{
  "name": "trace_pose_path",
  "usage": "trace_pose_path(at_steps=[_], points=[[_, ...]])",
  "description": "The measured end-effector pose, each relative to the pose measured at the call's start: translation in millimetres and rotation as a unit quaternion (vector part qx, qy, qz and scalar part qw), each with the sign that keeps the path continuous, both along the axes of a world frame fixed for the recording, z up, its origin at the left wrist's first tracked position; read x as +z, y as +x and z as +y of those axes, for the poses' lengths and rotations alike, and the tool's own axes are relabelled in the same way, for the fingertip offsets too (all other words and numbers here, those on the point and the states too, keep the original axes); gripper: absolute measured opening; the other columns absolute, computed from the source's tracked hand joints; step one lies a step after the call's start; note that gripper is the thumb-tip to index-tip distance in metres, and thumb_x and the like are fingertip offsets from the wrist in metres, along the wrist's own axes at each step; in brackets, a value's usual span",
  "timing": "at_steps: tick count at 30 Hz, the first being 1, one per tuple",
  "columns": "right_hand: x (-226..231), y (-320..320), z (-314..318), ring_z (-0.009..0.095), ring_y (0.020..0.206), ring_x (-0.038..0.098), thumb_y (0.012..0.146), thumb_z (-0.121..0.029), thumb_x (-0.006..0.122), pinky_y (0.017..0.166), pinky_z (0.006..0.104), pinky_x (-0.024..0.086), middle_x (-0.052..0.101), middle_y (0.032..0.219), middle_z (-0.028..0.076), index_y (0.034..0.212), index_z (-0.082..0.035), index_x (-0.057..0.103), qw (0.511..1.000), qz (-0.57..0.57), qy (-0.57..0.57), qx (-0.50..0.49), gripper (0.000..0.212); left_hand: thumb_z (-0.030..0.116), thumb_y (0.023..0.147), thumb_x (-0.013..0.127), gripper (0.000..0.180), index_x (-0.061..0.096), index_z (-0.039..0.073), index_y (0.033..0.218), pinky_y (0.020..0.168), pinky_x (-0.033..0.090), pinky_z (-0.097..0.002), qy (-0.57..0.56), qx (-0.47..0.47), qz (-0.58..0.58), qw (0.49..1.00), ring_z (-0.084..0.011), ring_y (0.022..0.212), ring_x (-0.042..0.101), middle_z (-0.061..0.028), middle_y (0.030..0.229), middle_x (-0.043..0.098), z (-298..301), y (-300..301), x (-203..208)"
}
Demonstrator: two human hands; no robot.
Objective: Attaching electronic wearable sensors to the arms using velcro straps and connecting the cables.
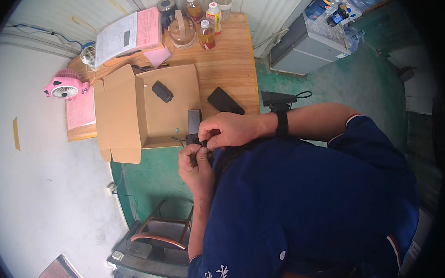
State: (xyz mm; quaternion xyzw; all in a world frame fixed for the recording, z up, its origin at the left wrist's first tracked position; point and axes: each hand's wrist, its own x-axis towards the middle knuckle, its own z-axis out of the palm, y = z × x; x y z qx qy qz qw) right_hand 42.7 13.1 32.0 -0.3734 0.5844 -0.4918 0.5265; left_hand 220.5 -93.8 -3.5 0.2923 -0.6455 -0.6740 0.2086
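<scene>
My left hand and my right hand meet at the near edge of an open cardboard box. Both have their fingers pinched around a small black part, mostly covered by the fingertips, so its kind is unclear. Just beyond the fingers, a dark grey oblong piece lies at the box's near right corner. A black, rounded oblong piece rests inside the box, and a tiny teal bit sits near its front wall. My right wrist wears a black band with a black device beside it.
Right of the box, a black phone lies on the wooden table. Bottles, a glass jug and papers stand behind. A pink fan is at left, a grey cabinet at right, a chair below.
</scene>
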Motion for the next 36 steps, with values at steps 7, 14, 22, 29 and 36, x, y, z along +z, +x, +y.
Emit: trace_pose_path(at_steps=[7,14,22,29,36], points=[[-4.4,0.7,2.3,0.013,0.081,0.069,0.094,-0.006,0.068,0.072,0.03,0.055,0.071,0.095,0.008,0.112,-0.001,0.064,0.999,-0.04,-0.013,-0.002,0.019,-0.008,0.1,0.058,0.013,0.058,-0.001,0.11,0.077,0.054,-0.0242,0.071,-0.001,0.049,0.996,-0.0089,0.083,0.063,-0.0043,0.092,0.066,3.5,-5.9,17.6],[-4.4,5.3,4.4,0.013,0.085,0.07,0.097,-0.007,0.065,0.074,0.0299,0.056,0.072,0.095,0.009,0.11,0.001,0.064,0.997,0.059,-0.04,-0.003,0.015,-0.008,0.099,0.057,0.016,0.058,-0.002,0.114,0.073,0.055,-0.0243,0.051,0.008,-0.022,0.998,-0.01,0.084,0.066,-0.0068,0.097,0.067,1.6,-5.6,28.1],[-11.8,10.1,4.3,0.015,0.077,0.072,0.095,-0.01,0.063,0.069,0.0309,0.056,0.074,0.087,0.012,0.099,0.002,0.067,0.997,0.064,-0.027,-0.036,0.013,-0.005,0.096,0.06,0.017,0.06,-0.004,0.113,0.065,0.052,-0.0223,0.176,-0.011,-0.093,0.98,-0.0096,0.075,0.064,-0.007,0.092,0.067,-9.9,-10.8,39.8],[-6.9,10.0,3.1,0.016,0.08,0.071,0.095,-0.006,0.064,0.073,0.0303,0.056,0.072,0.09,0.011,0.101,0.002,0.067,0.991,0.132,-0.036,-0.015,0.01,-0.004,0.098,0.061,0.017,0.063,-0.006,0.115,0.065,0.052,-0.0236,0.179,0.006,-0.066,0.982,-0.0095,0.076,0.063,-0.0069,0.094,0.068,-3.9,-8.2,38.2],[-10.3,15.8,3.2,0.016,0.081,0.072,0.097,-0.008,0.065,0.073,0.0301,0.057,0.071,0.091,0.011,0.101,0.002,0.067,0.994,0.095,-0.045,-0.022,0.011,-0.001,0.098,0.063,0.013,0.069,-0.002,0.109,0.069,0.053,-0.0267,-0.024,-0.001,-0.082,0.996,-0.0139,0.08,0.065,-0.0071,0.094,0.066,-1.7,1.9,20.5]])
